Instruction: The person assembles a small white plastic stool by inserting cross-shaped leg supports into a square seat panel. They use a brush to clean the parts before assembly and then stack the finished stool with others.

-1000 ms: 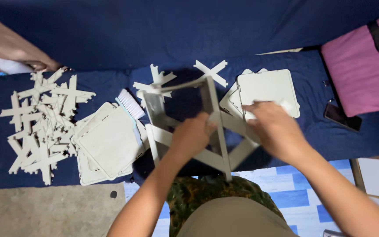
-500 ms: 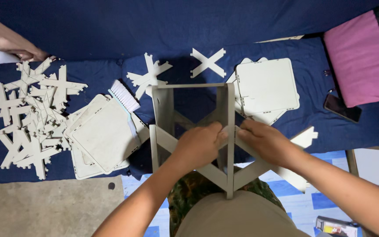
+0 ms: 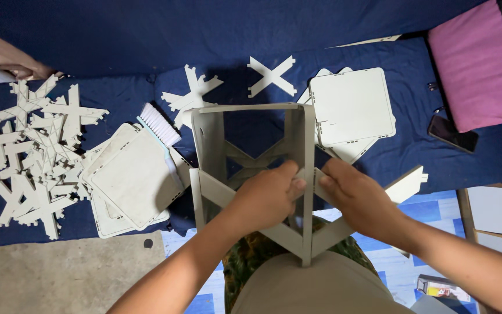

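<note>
At the centre of the view, close to the person's lap, stood the frame [image 3: 251,174] — a grey open box of flat panels with crossed braces inside. Both hands met on its right upright post, which ran from 12 to 6 o'clock. The left hand [image 3: 265,197] was closed around this post from the 9 o'clock side, the thumb pressed on its edge. The right hand [image 3: 358,200] was closed on a slanted brace [image 3: 405,185] from the 3 o'clock side, and this brace pointed out toward 2 o'clock. So the joint lay directly between the two hands, equally near to each.

At 9 o'clock lay a heap of cross pieces [image 3: 36,151], and beside it a stack of square plates [image 3: 132,177] with a brush [image 3: 159,125] on top. More plates [image 3: 352,107] lay at 1 o'clock — all on a blue cloth [image 3: 146,40]. Another person's hand [image 3: 21,70] showed at 10 o'clock.
</note>
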